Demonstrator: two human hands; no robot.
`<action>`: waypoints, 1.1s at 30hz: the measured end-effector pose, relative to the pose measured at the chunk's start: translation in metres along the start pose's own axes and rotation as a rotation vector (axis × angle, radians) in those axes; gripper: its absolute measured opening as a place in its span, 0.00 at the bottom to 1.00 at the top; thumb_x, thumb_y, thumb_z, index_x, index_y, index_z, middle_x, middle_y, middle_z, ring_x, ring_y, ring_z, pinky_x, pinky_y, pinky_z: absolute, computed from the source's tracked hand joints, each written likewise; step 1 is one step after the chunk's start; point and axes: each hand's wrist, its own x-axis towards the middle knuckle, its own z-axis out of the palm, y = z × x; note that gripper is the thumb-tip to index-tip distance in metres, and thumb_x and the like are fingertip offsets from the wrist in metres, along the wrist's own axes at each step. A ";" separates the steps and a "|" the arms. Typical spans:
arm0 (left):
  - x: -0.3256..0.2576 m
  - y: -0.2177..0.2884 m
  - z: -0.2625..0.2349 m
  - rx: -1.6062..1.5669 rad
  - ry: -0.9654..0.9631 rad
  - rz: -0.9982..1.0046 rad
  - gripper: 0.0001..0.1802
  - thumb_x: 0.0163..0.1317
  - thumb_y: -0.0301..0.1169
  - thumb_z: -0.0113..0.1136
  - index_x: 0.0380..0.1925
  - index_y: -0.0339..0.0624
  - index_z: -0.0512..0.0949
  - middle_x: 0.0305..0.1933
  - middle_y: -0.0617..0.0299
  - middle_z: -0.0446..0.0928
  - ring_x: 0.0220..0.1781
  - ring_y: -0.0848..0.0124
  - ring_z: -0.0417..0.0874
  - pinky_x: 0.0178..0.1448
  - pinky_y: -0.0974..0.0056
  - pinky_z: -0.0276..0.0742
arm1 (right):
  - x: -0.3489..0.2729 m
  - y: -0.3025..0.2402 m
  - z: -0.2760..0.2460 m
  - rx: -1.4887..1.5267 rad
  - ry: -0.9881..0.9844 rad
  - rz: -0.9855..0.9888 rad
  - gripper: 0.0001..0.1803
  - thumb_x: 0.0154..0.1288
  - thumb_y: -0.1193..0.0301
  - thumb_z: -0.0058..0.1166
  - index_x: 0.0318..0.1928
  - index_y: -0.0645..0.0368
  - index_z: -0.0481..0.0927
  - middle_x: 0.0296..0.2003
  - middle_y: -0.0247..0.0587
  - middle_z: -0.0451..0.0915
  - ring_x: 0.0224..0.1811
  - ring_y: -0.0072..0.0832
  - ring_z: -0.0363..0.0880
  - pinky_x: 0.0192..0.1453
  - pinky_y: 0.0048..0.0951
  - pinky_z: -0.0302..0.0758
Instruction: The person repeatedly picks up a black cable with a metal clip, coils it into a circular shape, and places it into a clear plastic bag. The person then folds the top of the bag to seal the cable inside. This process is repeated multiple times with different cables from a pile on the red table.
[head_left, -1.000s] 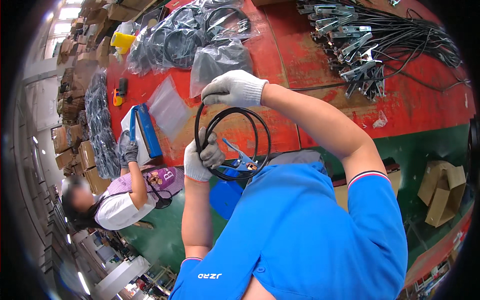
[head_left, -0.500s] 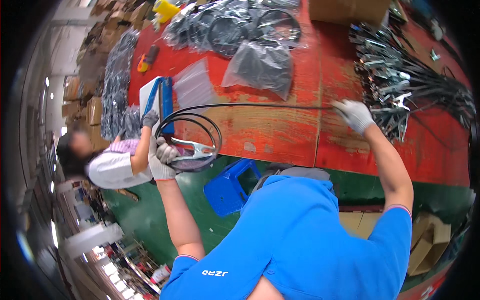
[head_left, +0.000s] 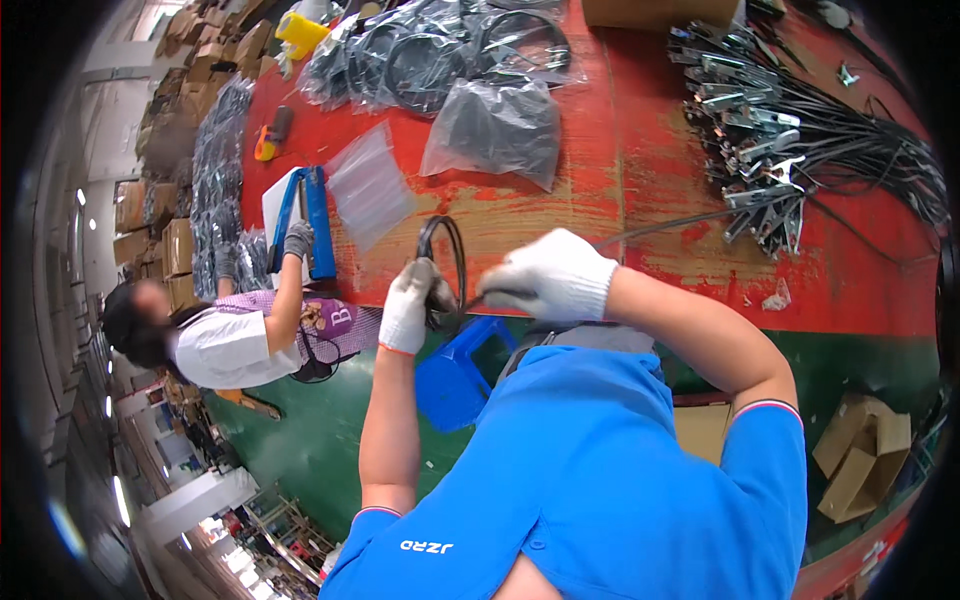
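A loose coil of black cable (head_left: pixel 461 255) stands edge-on in my left hand (head_left: pixel 408 305), whose gloved fingers are closed round it. Close beside it, my right hand (head_left: pixel 550 280), also in a white glove, grips the cable where it runs into the coil. From behind that hand the free cable stretches right across the red table toward the pile of metal clamps with black cables (head_left: pixel 775 150). The clamp that hung in the coil is hidden now.
Bagged coils (head_left: pixel 420 60) and a filled plastic bag (head_left: pixel 495 130) lie on the red table (head_left: pixel 545 215). Flat clear bags (head_left: pixel 370 185) are left of them. A co-worker (head_left: pixel 235 340) handles a blue-framed device (head_left: pixel 318 225). A blue stool (head_left: pixel 450 380) stands below the table edge.
My right hand has come left from the far stretch of cable to beside my left hand. My left hand has shifted right, and the coil has turned from face-on to edge-on.
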 end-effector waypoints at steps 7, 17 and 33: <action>-0.019 0.026 0.041 -0.304 -0.388 -0.249 0.29 0.71 0.60 0.62 0.32 0.44 0.73 0.15 0.69 0.66 0.12 0.72 0.67 0.18 0.63 0.65 | 0.032 0.063 -0.006 -0.067 0.110 0.001 0.11 0.72 0.52 0.58 0.45 0.41 0.85 0.34 0.38 0.83 0.38 0.45 0.85 0.39 0.44 0.81; -0.016 0.011 -0.036 -0.624 -0.131 -0.268 0.20 0.78 0.49 0.57 0.38 0.43 0.78 0.17 0.77 0.56 0.15 0.81 0.57 0.22 0.70 0.61 | -0.216 0.165 -0.038 -0.617 0.024 0.395 0.16 0.71 0.60 0.60 0.56 0.48 0.81 0.32 0.43 0.82 0.37 0.46 0.85 0.42 0.47 0.80; 0.013 0.046 0.042 -0.373 -0.240 -0.167 0.24 0.75 0.59 0.55 0.36 0.49 0.74 0.15 0.78 0.51 0.13 0.81 0.53 0.20 0.69 0.55 | -0.276 0.124 -0.131 -0.685 -0.203 0.812 0.16 0.72 0.58 0.57 0.56 0.43 0.80 0.32 0.43 0.87 0.32 0.46 0.87 0.36 0.49 0.81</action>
